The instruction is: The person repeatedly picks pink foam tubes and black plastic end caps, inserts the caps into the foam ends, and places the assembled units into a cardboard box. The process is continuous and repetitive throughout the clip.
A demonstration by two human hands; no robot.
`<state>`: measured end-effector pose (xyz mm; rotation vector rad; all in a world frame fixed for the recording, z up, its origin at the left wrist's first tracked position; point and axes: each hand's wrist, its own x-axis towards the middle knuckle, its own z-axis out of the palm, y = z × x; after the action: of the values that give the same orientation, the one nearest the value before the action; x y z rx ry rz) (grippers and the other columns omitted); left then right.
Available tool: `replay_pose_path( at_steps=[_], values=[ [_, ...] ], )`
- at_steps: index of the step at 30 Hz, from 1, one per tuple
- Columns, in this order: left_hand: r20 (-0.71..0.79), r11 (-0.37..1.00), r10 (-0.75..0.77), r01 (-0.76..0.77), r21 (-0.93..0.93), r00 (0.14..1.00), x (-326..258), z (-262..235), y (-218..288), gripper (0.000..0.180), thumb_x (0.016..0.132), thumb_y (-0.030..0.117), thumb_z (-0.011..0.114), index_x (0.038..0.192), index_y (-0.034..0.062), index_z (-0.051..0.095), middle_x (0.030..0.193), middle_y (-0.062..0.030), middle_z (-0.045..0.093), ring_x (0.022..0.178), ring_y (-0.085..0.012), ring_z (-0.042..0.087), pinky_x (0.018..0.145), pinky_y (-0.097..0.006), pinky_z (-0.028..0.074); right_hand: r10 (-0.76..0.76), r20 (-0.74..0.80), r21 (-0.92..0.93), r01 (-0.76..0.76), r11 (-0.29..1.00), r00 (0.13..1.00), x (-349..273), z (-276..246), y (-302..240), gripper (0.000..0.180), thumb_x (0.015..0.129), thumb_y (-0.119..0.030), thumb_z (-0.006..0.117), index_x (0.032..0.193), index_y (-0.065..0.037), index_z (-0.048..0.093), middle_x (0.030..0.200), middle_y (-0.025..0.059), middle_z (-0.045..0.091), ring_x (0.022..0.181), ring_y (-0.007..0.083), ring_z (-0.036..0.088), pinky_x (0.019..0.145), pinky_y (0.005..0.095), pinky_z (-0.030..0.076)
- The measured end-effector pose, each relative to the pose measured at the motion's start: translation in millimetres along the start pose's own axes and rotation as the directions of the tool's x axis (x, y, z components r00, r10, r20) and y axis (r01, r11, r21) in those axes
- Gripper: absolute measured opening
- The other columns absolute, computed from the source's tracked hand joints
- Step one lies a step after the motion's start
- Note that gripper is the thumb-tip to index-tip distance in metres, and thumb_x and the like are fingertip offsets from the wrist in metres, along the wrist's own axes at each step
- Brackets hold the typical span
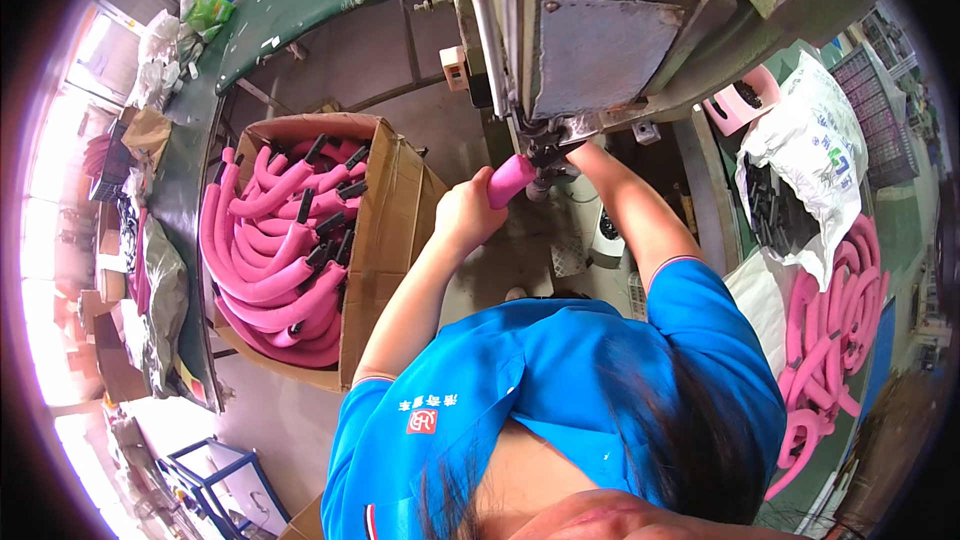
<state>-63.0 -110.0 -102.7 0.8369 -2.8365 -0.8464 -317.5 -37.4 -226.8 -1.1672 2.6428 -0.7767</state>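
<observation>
My left hand (468, 210) is wrapped round a pink foam-covered tube (513, 181), just below the head of a large grey-green press-like machine (610, 55). The tube's upper end meets a dark part (545, 153) under the machine head; whether that part belongs to the tube or to the machine I cannot tell. Reaching up from the right, my right hand (588, 154) is at the same spot beneath the head. Its fingers are hidden behind the machine's lower parts, so what they touch does not show.
On the left, a cardboard box (400, 210) holds several pink tubes with black ends. At right, more pink tubes (835, 310) lie beside a white sack (810, 140) of black parts (768, 212). A pink bin (755, 90) sits behind the sack. Green tabletop (330, 0) extends at the far left.
</observation>
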Motion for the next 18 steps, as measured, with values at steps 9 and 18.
replay_pose_path(
  at_steps=[9,18],
  values=[
    [0.06,1.0,-0.011,0.011,0.001,0.998,4,-7,-1,0.046,0.068,0.02,0.065,0.111,0.0068,0.058,0.087,-0.0218,0.066,0.084,-0.0394,0.063,0.074,-0.045,0.05,-0.069,-0.078,-0.018,0.068,0.998,0.995,7,28,40,0.032,0.087,-0.029,0.052,0.102,-0.002,0.059,0.108,0.0224,0.061,0.101,0.0371,0.057,0.084,0.0455,0.045],
    [0.039,1.0,0.018,-0.018,0.016,0.999,3,-4,-3,0.035,0.068,0.019,0.063,0.102,0.0098,0.058,0.083,-0.0185,0.066,0.082,-0.0374,0.064,0.073,-0.046,0.051,-0.229,-0.198,-0.047,0.224,0.973,0.953,17,44,70,0.037,0.083,-0.023,0.055,0.116,-0.008,0.055,0.117,0.0238,0.057,0.107,0.0411,0.054,0.086,0.0463,0.045]
  ],
)
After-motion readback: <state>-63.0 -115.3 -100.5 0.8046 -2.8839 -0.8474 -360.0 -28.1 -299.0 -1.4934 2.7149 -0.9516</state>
